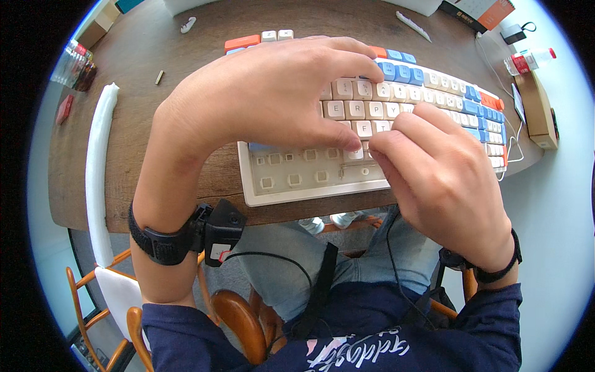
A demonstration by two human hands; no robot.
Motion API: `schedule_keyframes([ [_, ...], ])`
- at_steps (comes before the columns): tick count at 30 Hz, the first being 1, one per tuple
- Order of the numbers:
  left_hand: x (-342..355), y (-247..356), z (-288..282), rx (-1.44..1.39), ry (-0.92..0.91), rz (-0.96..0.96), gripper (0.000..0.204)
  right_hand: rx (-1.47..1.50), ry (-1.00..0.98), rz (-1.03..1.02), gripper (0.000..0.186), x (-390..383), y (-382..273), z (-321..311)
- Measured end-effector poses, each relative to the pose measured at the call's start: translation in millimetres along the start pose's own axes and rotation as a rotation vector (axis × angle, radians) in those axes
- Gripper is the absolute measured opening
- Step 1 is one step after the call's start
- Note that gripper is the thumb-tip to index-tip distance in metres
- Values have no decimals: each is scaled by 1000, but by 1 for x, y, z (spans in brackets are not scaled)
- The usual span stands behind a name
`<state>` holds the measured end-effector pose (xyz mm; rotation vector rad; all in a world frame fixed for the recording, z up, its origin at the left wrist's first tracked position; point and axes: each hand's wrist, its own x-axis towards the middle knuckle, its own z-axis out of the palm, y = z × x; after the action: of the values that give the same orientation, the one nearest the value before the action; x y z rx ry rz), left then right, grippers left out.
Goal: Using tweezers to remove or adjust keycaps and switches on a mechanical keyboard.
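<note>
Lying beneath both hands (269,93) (443,161), keyboard (374,110) (near sockets (294,180) exposed), on wooden table (186,62)

From where I stand, the keyboard (310,196) lies flat on the bench (204,56), slightly askew, its pale case filled with cream, blue and orange keycaps (354,110). Several square mounts (294,180) sit bare at its near left; more keycaps show along its far side, partly hidden.

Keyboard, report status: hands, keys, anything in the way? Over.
Left hand spread over keyboard, blocking sight of some keys. Right hand bunched by lower keys, grip hidden. Near-left sockets bare.
</note>
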<state>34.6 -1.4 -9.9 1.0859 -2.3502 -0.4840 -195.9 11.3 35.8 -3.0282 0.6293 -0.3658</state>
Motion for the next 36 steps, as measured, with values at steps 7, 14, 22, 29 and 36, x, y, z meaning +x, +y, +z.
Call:
schedule_keyframes([
  [7, 1, 1, 2, 26, -7, -21, 64, 142, 53, -13, 13, -5, 15, 6],
  [14, 0, 2, 0, -13, -25, -22, 64, 283, 71, 70, 12, -20, 23, 12],
  [22, 5, 9, -5, -32, 21, 86, 50, 186, 120, 20, 12, -25, 23, 24],
  [29, 7, 19, -2, 10, 12, 249, 31, 204, 175, 40, 12, -29, 23, 28],
  [36, 10, 20, -2, 12, -31, 276, 28, 253, 230, 56, 13, -33, 22, 30],
])
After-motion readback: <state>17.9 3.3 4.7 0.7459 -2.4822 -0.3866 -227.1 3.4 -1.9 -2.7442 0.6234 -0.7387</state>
